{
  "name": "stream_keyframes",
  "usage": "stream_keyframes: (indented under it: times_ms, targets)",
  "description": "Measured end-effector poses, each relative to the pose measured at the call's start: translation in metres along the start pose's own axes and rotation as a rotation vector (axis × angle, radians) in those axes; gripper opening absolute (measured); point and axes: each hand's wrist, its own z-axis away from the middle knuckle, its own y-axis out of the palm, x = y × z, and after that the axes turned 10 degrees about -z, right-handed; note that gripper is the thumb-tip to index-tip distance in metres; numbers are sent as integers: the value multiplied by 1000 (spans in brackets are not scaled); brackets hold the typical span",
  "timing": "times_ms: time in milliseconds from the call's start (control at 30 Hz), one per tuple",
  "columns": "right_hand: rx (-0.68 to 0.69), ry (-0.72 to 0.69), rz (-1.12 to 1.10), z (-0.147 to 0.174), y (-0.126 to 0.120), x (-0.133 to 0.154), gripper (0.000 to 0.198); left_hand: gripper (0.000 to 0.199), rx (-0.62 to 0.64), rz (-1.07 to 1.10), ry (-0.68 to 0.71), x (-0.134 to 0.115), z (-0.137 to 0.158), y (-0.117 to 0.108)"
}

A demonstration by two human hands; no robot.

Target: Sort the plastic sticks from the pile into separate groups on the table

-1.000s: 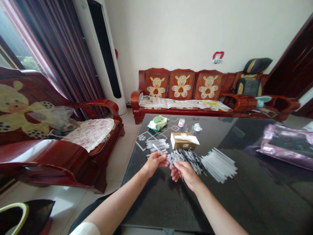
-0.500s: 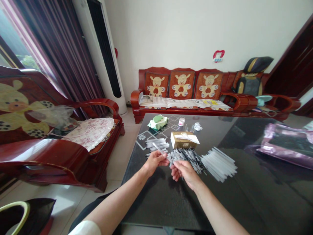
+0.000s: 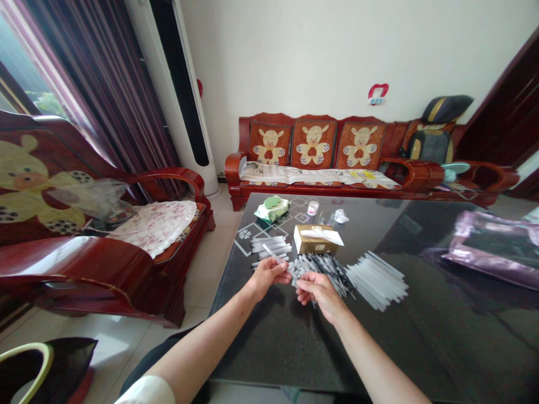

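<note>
My left hand (image 3: 268,275) is closed in a pinch on a slim translucent tube (image 3: 270,252), which looks like a pen barrel and slants up to the left. Close beside it, my right hand (image 3: 316,288) has thumb and forefinger pressed together; whatever lies between them is too small to make out. Just beyond the fingers is a heap of small greyish-white pieces (image 3: 297,267). Thin black sticks (image 3: 334,272), like pen refills, adjoin it. Translucent tubes (image 3: 377,280) lie in a pile to the right. Dark-ended tubes (image 3: 272,245) are stacked behind my left hand.
A gold tissue box (image 3: 319,241) stands behind the heaps on the dark glossy table (image 3: 421,348). Farther back are a green wipes pack (image 3: 272,209), a small white tub (image 3: 313,208) and crumpled tissue (image 3: 341,216). A purple shiny package (image 3: 492,252) lies at right.
My right hand has shifted very slightly, its fingers a touch farther from the left hand. The left hand keeps its hold on the tube. The view has moved a little.
</note>
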Motion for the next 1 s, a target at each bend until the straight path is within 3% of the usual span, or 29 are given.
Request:
stream_keyframes:
  times_ms: [200, 367, 567, 700, 900, 1000]
  targets:
    - [37, 73, -29, 0, 2, -1, 43, 40, -6, 4, -4, 0, -1, -1]
    - [17, 15, -33, 0, 1, -1, 30, 39, -1, -2, -5, 0, 0, 0]
    - [59, 82, -49, 1, 1, -1, 41, 39, -5, 10, -6, 0, 1, 1]
    - [46, 43, -46, 1, 2, 0, 30, 39, -1, 3, -6, 0, 1, 0]
    - [84, 107, -72, 0, 2, -1, 42, 39, 2, 12, -4, 1, 0, 0]
    - [83, 72, -69, 1, 1, -1, 32, 39, 6, 7, -4, 0, 0, -1]
